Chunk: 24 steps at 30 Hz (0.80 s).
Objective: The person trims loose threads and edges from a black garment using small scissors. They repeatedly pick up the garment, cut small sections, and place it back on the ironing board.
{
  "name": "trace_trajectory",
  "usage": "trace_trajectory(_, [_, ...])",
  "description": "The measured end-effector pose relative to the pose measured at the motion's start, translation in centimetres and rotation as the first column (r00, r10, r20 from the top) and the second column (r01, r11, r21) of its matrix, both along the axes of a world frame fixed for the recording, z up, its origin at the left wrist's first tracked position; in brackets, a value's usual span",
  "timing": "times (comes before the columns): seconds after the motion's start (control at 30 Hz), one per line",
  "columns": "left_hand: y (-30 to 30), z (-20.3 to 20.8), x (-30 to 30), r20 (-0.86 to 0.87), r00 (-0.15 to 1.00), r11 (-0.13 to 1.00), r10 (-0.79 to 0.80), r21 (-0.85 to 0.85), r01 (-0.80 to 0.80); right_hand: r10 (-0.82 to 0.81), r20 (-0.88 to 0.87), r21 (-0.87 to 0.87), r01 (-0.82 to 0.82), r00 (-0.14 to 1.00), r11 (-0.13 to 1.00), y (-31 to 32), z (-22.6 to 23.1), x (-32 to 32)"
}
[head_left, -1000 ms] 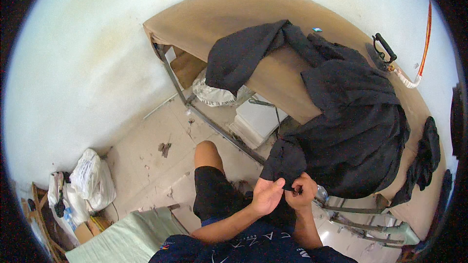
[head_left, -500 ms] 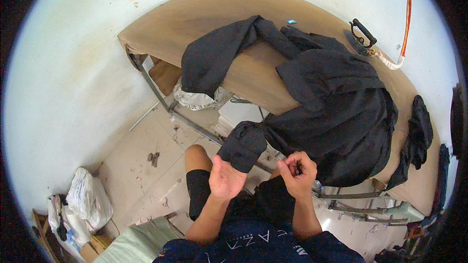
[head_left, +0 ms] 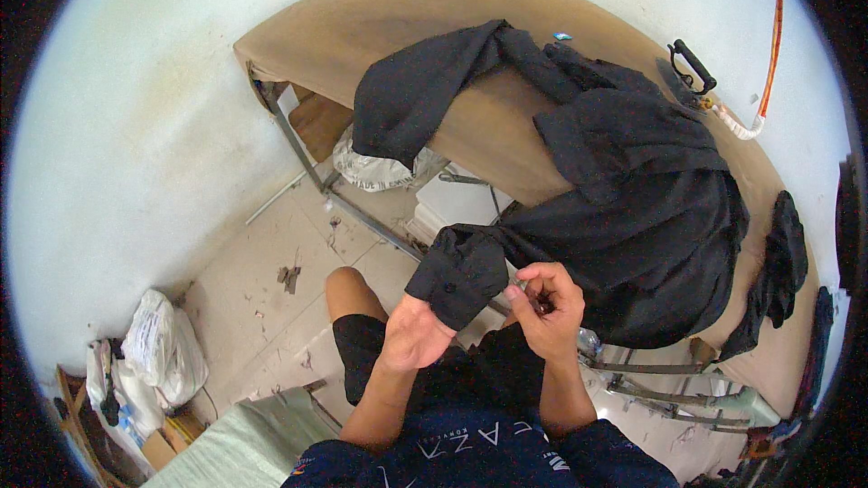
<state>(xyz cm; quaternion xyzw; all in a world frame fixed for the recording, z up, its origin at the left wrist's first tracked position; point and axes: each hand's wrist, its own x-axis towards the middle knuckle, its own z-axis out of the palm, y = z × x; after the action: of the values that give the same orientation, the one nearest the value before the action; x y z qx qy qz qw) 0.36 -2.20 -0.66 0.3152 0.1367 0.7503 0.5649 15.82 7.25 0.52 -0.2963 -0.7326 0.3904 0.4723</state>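
A black garment [head_left: 633, 244] lies bunched over the tan padded board, and its sleeve reaches toward me. My left hand [head_left: 414, 336] is palm up with its fingers tucked inside the sleeve's cuff [head_left: 463, 282], holding it up; the cuff hides those fingers. A small round button shows on the cuff. Just right of it, my right hand [head_left: 549, 307] is curled, thumb and index finger pinched close to the cuff's edge. Something small and dark sits within its curled fingers, too small to make out.
The tan padded board [head_left: 316, 45] curves across on a metal frame. An iron [head_left: 689, 72] with an orange cord stands at its back right. Another dark cloth [head_left: 778, 262] hangs at the right. White bags [head_left: 163, 343] sit at lower left, and scraps litter the tiled floor.
The cuff has turned and opened out more, its button now showing. My left thumb has gone out of sight under the cloth. My right hand has come closer to the cuff.
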Motion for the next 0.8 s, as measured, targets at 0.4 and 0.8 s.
trace_trajectory(0.4, [0.0,-1.7,-2.1,-0.020,0.964,0.947,0.267,-0.183,-0.266,0.058,0.021,0.003,-0.059,0.998,0.998,0.4,0.4,0.4])
trace_trajectory(0.8, [-1.9,-2.1,-0.7,-0.165,0.943,0.923,0.288,-0.215,-0.319,0.166,0.188,0.189,-0.202,0.968,0.961,2.3,3.5,0.9])
